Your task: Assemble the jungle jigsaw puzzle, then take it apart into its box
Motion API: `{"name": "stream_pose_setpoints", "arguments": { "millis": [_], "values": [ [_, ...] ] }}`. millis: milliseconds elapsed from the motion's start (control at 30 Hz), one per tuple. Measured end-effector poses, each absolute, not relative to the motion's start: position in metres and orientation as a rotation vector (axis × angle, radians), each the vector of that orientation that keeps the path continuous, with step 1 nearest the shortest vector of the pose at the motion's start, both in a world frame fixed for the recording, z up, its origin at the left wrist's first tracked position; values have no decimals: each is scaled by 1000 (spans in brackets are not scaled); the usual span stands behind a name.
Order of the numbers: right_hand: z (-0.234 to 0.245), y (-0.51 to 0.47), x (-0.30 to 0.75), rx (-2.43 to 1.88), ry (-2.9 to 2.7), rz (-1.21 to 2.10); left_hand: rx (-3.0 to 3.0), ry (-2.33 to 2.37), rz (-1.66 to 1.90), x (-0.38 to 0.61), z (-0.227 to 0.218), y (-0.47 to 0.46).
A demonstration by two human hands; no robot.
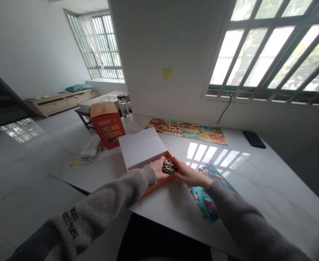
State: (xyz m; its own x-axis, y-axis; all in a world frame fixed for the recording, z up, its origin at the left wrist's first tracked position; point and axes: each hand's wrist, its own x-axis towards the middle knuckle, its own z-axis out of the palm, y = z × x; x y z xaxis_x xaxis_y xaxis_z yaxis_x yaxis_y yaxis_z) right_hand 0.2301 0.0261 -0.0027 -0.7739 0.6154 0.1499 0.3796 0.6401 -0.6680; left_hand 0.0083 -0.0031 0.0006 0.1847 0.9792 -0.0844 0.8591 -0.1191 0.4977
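Two bare hands meet over one orange cardboard tray [156, 185] on a white marble-topped table [279, 181]. The left hand [158, 168] and right hand [188, 174], in gray knit sleeves, press with fingers together against either side of one clump of dark puzzle pieces [169, 166], held at the tray's far right corner. The tray's white lid [142, 148] stands open behind it. Two assembled jigsaw puzzles lie on the table: one colorful puzzle [187, 131] farther off, and one blue puzzle [212, 190] just beside the right forearm. Nearby are one upright orange "Level Up! Puzzles" box [107, 125], one glass bottle [123, 106], and one black phone [254, 139]. One yellow sticky note [167, 73] marks the wall.
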Motion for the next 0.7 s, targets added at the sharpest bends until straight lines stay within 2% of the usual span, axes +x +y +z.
{"name": "stream_pose_setpoints", "arguments": {
  "millis": [167, 367, 467, 700],
  "values": [
    [3, 25, 231, -814, -2520, 939, 2040, 1941, 298, 7, 4, -8],
    [2, 20, 223, -875, -2499, 913, 2025, 1871, 375, 19, 2, -4],
    [6, 22, 230, -872, -2517, 932, 2071, 1888, 305, 23, 8, -3],
    [12, 52, 298, -1190, -2349, 819, 2524, 1862, 179, 12, 21, -4]
  ]
}}
